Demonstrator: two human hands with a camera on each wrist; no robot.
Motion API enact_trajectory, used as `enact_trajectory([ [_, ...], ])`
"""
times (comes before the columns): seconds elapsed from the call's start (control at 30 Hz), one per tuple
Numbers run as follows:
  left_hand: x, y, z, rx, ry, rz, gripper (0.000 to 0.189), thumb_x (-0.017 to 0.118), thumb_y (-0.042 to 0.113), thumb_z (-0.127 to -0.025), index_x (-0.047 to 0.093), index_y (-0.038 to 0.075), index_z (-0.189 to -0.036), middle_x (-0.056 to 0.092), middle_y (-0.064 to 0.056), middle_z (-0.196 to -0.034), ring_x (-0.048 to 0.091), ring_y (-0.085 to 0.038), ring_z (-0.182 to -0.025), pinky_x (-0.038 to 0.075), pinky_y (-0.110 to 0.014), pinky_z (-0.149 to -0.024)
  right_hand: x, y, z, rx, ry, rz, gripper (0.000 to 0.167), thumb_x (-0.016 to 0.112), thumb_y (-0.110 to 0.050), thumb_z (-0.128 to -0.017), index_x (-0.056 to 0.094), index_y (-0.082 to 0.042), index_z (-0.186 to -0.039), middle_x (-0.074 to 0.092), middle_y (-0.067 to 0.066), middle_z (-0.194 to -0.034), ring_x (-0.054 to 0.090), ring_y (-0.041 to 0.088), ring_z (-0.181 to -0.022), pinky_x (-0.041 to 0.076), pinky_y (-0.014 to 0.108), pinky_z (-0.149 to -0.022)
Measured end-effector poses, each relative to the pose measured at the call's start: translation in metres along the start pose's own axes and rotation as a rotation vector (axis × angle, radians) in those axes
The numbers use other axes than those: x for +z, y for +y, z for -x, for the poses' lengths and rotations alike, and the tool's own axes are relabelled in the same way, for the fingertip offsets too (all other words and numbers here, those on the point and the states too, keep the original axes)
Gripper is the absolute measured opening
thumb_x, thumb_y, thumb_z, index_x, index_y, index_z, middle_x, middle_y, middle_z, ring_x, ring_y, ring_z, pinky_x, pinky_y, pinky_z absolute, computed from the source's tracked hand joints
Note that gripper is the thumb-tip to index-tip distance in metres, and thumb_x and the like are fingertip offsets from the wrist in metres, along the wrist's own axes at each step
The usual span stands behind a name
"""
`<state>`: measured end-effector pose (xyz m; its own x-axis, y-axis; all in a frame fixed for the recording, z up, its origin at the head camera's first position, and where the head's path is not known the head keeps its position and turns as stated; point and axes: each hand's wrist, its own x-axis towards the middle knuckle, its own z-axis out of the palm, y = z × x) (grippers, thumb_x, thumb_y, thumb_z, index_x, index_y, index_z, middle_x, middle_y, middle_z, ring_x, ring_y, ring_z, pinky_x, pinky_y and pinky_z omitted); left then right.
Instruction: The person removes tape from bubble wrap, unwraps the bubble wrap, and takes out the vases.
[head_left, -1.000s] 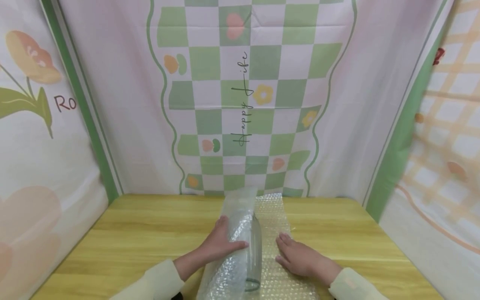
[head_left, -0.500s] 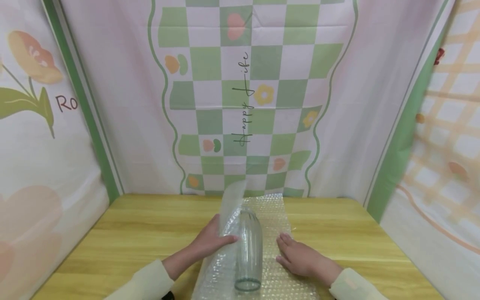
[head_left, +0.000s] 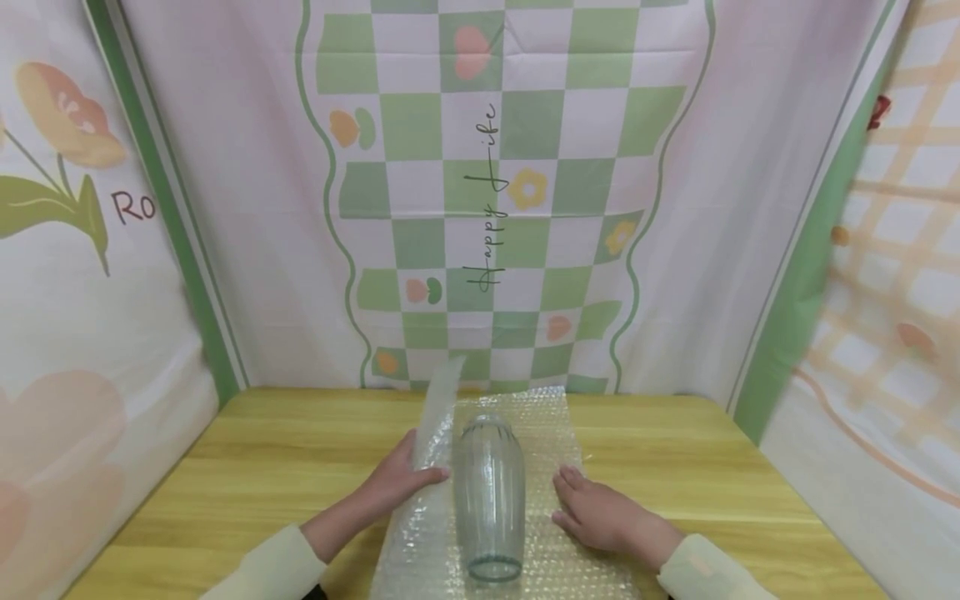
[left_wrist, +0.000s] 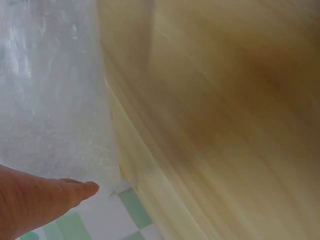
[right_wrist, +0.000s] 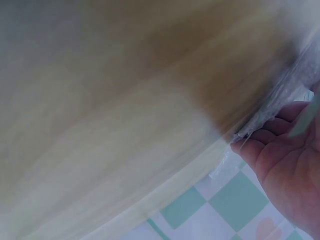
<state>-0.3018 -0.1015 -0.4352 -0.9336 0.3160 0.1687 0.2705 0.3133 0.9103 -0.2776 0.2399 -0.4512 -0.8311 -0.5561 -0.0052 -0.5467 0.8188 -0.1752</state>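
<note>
A clear glass vase [head_left: 491,500] with vertical ribs lies on its side on a sheet of bubble wrap [head_left: 551,442], its round base toward me. At the sheet's left side, my left hand [head_left: 382,492] holds a raised flap, with the thumb on the inner face and the fingers partly hidden behind it. The left wrist view shows one straight digit of the left hand [left_wrist: 45,200] against the cloudy wrap [left_wrist: 55,110]. My right hand [head_left: 611,512] rests on the right edge of the wrap, fingers extended. Neither hand touches the vase.
Under the wrap is a yellow wood-grain table [head_left: 285,450]. A checked green-and-white cloth [head_left: 491,208] hangs behind it, and printed cloths close off both sides.
My left hand has moved left and drawn the flap off the vase, which is now uncovered and has rolled or shifted slightly left. My right hand has stayed in place.
</note>
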Motion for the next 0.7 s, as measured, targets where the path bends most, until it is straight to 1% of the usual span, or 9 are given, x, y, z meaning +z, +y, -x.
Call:
enact_trajectory([
  [0.13, -0.005, -0.004, 0.001, -0.014, -0.018, 0.035, 0.076, 0.076, 0.028, -0.081, 0.037, -0.002, -0.140, 0.058, -0.020, -0.120, 0.060, -0.035, -0.102, 0.056, -0.049, -0.081, 0.000, 0.000, 0.000, 0.000, -0.002, -0.002, 0.063, 0.052, -0.034, -0.099, 0.042, 0.016, -0.136, 0.035, 0.035, -0.144, 0.033, 0.046, -0.134, 0.029, 0.055, -0.110],
  [0.27, -0.008, -0.007, 0.002, -0.024, -0.016, 0.039, 0.077, 0.077, 0.025, -0.081, 0.036, -0.004, -0.140, 0.057, -0.022, -0.118, 0.061, -0.033, -0.099, 0.057, -0.046, -0.079, 0.001, 0.001, -0.001, 0.007, -0.007, 0.001, 0.063, 0.051, -0.034, -0.100, 0.041, 0.015, -0.137, 0.034, 0.034, -0.145, 0.032, 0.045, -0.135, 0.029, 0.054, -0.110],
  [0.37, -0.009, -0.011, 0.003, -0.032, -0.001, 0.010, 0.082, 0.077, 0.027, -0.080, 0.034, -0.004, -0.143, 0.055, -0.024, -0.124, 0.058, -0.038, -0.105, 0.054, -0.051, -0.085, 0.002, 0.002, -0.002, 0.012, -0.012, 0.001, 0.063, 0.050, -0.035, -0.100, 0.040, 0.015, -0.138, 0.033, 0.034, -0.145, 0.032, 0.045, -0.135, 0.028, 0.053, -0.111],
  [0.5, -0.009, -0.015, 0.004, -0.043, 0.003, -0.025, 0.090, 0.078, 0.030, -0.080, 0.028, -0.004, -0.147, 0.048, -0.028, -0.134, 0.050, -0.045, -0.118, 0.044, -0.059, -0.096, 0.002, 0.002, -0.002, 0.010, -0.016, 0.000, 0.062, 0.051, -0.034, -0.100, 0.041, 0.015, -0.138, 0.034, 0.034, -0.145, 0.032, 0.045, -0.135, 0.028, 0.054, -0.111],
  [0.7, -0.011, -0.018, 0.006, -0.063, 0.000, -0.067, 0.099, 0.078, 0.031, -0.080, 0.019, -0.009, -0.149, 0.038, -0.033, -0.142, 0.040, -0.050, -0.127, 0.035, -0.061, -0.103, 0.001, 0.001, -0.002, 0.015, -0.024, -0.005, 0.062, 0.050, -0.033, -0.101, 0.040, 0.015, -0.138, 0.033, 0.034, -0.146, 0.031, 0.044, -0.136, 0.028, 0.053, -0.111],
])
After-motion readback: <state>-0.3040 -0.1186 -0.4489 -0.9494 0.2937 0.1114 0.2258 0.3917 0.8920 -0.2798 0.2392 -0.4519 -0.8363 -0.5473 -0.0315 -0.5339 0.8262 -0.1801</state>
